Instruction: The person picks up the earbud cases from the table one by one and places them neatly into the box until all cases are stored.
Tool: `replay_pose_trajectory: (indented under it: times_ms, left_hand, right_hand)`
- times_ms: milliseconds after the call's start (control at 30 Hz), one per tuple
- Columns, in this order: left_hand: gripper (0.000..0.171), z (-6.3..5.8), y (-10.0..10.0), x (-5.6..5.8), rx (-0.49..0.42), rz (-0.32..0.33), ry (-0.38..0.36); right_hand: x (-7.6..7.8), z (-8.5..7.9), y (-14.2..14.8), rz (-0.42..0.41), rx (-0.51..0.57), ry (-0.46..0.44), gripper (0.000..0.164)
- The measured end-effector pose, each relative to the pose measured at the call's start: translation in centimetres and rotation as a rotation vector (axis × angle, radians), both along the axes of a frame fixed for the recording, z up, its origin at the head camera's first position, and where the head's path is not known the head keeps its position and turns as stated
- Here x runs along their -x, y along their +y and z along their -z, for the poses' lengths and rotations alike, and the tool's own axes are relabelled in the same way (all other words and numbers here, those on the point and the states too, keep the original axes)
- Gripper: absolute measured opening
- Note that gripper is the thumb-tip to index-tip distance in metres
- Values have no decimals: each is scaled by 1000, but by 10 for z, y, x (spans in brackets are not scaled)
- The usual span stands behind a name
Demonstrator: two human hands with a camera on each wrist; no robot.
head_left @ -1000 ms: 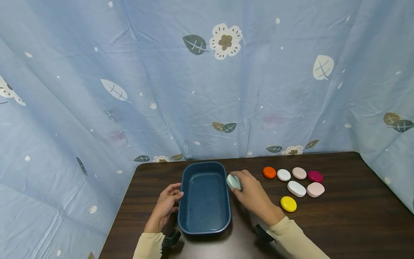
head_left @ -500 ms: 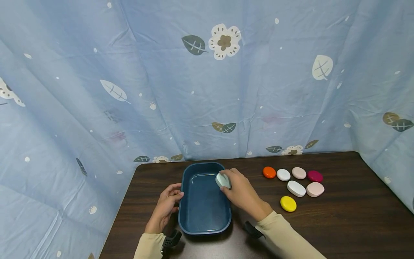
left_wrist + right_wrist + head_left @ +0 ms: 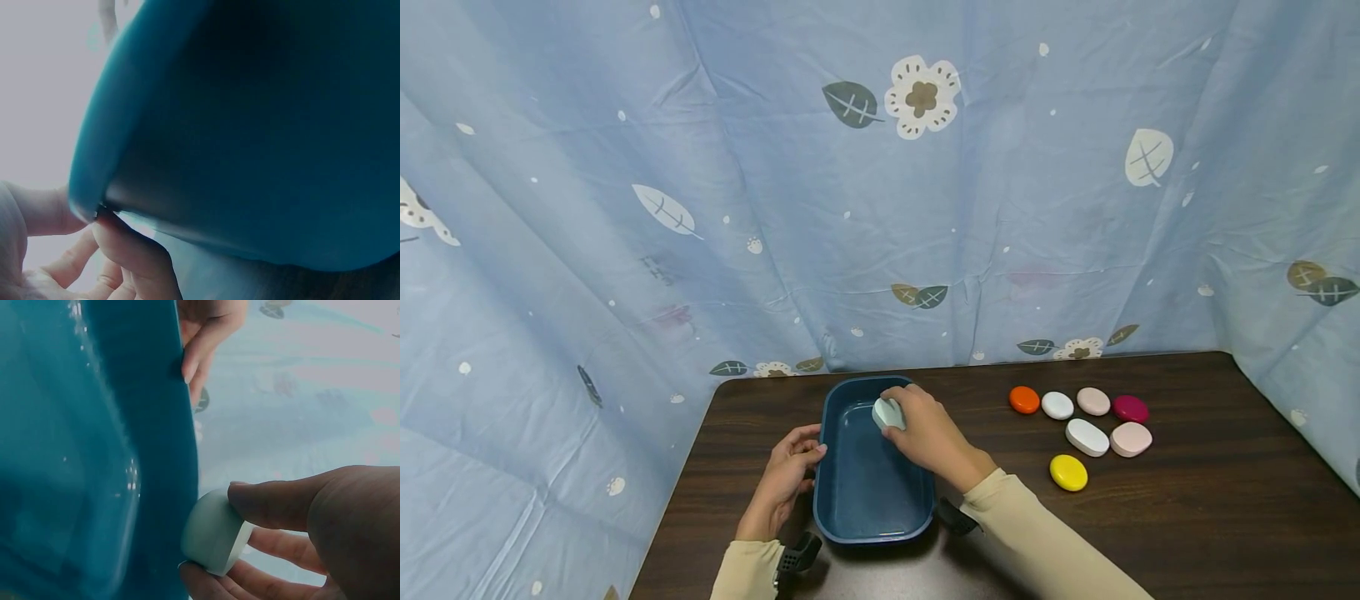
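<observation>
At the far left hangs a blue fabric backdrop [image 3: 512, 333] printed with leaves, flowers and small paw marks; it continues behind and along the right side of the dark wood-grain surface [image 3: 985, 542]. Next comes the left hand [image 3: 786, 475], in a cream sleeve [image 3: 747, 571] with a black device [image 3: 801, 552] at the wrist, its thumb and fingers pinching the left rim of a deep blue rectangular tray [image 3: 872, 500]. The tray lies on the surface, its long sides running away from the person. Over its far half, slightly right of the middle, the right hand [image 3: 928, 433] grips a pale green rounded block [image 3: 887, 414] between thumb and fingers; the block is tilted, and its height above the tray bottom is unclear. Well to the right of the tray, seven rounded pieces lie on the surface: an orange disc [image 3: 1024, 400], a white disc [image 3: 1057, 406], a yellow disc [image 3: 1068, 472] nearest the person, a white oblong [image 3: 1087, 437], a small pale pink oval [image 3: 1093, 402], a magenta oval [image 3: 1131, 408] and a larger pale pink piece [image 3: 1131, 439] just beside the white oblong.
</observation>
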State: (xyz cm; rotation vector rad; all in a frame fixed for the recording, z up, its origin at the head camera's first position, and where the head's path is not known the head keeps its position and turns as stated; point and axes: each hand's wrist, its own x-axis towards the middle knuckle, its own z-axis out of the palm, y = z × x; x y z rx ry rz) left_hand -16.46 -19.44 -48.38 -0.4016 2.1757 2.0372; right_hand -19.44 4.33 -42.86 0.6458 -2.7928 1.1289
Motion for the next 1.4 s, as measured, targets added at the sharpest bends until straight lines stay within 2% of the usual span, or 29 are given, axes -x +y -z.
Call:
replay_pose_trajectory:
  times_ms: [433,767,1400]
  left_hand:
    - [39,0,0,2,-13,-3,-17]
    - [38,-1,-1,1,-20,2,-13]
    - [38,-1,0,-1,-24,12,4]
  right_hand:
    - [12,4,-28,-60,-43,-81,44]
    - [26,8,-42,-61,-90,-141,42]
    - [38,20,-55,-49,-88,-236,44]
